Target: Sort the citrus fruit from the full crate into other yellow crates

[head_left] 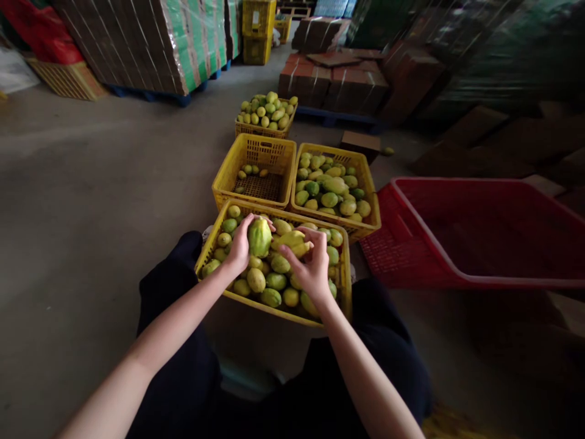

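Note:
A ribbed green-yellow lemon point(260, 238) is in my left hand point(242, 241), whose fingers curl around its far side. My right hand point(313, 259) grips a misshapen yellow lemon point(292, 242) with finger-like lobes, its thumb along the near side. Both hands are over a yellow plastic crate point(274, 314) between my knees. Green and yellow lemons point(275, 281) fill that crate, some hidden beneath my hands.
Behind stand a yellow crate point(219, 177) with several lemons at its bottom and a fuller crate point(375, 213). A heaped crate point(242, 129) is farther back. A red bin point(388, 244) sits at right. Stacked cartons point(356, 88) and wrapped pallets point(192, 42) line the background.

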Action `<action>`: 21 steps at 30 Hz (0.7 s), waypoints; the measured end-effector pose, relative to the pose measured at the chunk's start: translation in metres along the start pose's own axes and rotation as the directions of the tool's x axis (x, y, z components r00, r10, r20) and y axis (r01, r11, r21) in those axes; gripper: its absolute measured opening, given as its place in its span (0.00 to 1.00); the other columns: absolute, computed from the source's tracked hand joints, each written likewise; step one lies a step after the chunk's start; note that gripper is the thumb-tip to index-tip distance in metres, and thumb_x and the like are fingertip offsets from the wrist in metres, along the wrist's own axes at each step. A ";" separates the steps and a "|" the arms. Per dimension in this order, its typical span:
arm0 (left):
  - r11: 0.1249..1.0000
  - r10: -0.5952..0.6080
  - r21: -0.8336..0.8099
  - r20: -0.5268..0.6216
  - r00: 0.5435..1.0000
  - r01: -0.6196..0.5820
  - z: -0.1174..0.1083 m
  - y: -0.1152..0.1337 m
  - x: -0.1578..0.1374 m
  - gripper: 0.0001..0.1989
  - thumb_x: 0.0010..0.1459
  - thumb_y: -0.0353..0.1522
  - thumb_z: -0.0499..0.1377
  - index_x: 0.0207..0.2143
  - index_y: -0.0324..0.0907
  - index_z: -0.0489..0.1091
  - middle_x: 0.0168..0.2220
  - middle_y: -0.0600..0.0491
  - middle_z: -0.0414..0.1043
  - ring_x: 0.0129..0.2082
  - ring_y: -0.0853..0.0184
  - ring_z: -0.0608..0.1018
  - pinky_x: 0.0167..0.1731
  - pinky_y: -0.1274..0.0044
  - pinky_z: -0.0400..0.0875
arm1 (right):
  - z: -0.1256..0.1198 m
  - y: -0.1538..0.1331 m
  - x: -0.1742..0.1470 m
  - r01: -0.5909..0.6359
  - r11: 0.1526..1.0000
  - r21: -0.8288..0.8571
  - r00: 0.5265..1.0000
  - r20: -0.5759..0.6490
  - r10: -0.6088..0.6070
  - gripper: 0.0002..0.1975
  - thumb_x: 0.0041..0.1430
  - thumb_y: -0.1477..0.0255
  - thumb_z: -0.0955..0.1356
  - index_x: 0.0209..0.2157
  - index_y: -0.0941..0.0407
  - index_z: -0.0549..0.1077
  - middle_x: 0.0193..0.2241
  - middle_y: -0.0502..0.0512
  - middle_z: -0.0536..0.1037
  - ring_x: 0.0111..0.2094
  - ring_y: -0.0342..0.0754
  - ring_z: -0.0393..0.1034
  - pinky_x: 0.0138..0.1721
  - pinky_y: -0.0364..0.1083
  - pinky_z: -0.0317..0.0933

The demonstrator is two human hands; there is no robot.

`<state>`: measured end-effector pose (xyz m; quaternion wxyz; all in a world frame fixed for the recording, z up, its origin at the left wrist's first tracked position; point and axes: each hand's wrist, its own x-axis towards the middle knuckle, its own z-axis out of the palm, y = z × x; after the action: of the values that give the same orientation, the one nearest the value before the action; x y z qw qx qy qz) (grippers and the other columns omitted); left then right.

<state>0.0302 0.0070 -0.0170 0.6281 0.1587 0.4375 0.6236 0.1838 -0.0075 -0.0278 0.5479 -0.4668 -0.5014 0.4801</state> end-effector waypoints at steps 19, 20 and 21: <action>0.886 0.371 0.223 0.179 0.911 -0.405 -0.021 -0.005 -0.014 0.17 0.62 0.34 0.56 0.22 0.47 0.77 0.31 0.49 0.78 0.46 0.55 0.78 0.57 0.67 0.73 | 0.004 0.002 -0.017 0.116 0.990 -0.079 0.992 0.065 -0.111 0.26 0.38 0.72 0.84 0.37 0.48 0.72 0.49 0.56 0.81 0.59 0.60 0.73 0.60 0.60 0.70; 0.894 0.366 0.216 0.157 0.917 -0.394 -0.020 -0.004 -0.014 0.17 0.62 0.33 0.56 0.21 0.47 0.76 0.30 0.49 0.78 0.45 0.56 0.79 0.56 0.68 0.73 | 0.003 0.003 -0.017 0.128 0.987 -0.093 0.989 0.083 -0.121 0.26 0.40 0.71 0.84 0.37 0.47 0.72 0.50 0.56 0.81 0.59 0.60 0.73 0.62 0.61 0.68; 0.903 0.350 0.217 0.123 0.929 -0.370 -0.020 -0.004 -0.015 0.17 0.62 0.32 0.57 0.21 0.47 0.76 0.30 0.49 0.78 0.44 0.57 0.79 0.55 0.68 0.73 | 0.003 0.003 -0.017 0.144 0.984 -0.106 0.986 0.104 -0.133 0.25 0.42 0.70 0.84 0.38 0.47 0.72 0.51 0.56 0.81 0.60 0.60 0.73 0.64 0.62 0.67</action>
<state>0.0204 -0.0143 -0.0263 0.4958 0.3355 0.4461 0.6653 0.1802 -0.0241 -0.0322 0.5280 -0.4371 -0.5849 0.4336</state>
